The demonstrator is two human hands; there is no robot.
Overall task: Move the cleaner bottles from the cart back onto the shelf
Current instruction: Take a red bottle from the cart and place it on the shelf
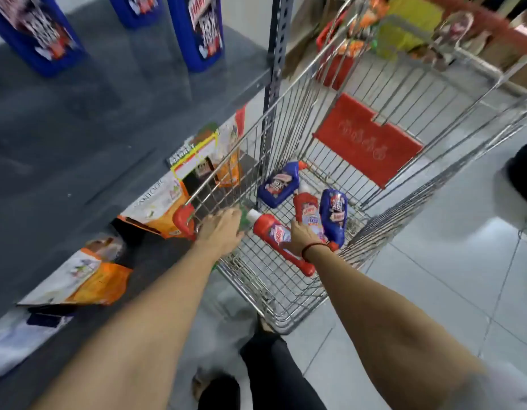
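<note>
Several cleaner bottles lie flat in the wire cart (289, 318): a blue bottle (281, 183) at the far left, another blue bottle (333, 216) on the right, and two red ones. My right hand (302, 236) is down in the basket, its fingers closed over the upper red bottle (308, 207). The other red bottle (274, 236), with a white cap, lies just left of that hand. My left hand (221, 230) reaches over the cart's near-left corner with fingers spread above a blurred green thing (242, 218). Three blue bottles (197, 28) stand on the grey shelf (79, 128).
Orange and white pouches (90, 279) lie on the lower shelf, left of the cart. A perforated metal upright (275, 84) stands between shelf and cart. The cart's red flap (365, 140) hangs at the far end. Crates and goods sit behind the cart. The tiled floor (433, 276) extends to the right.
</note>
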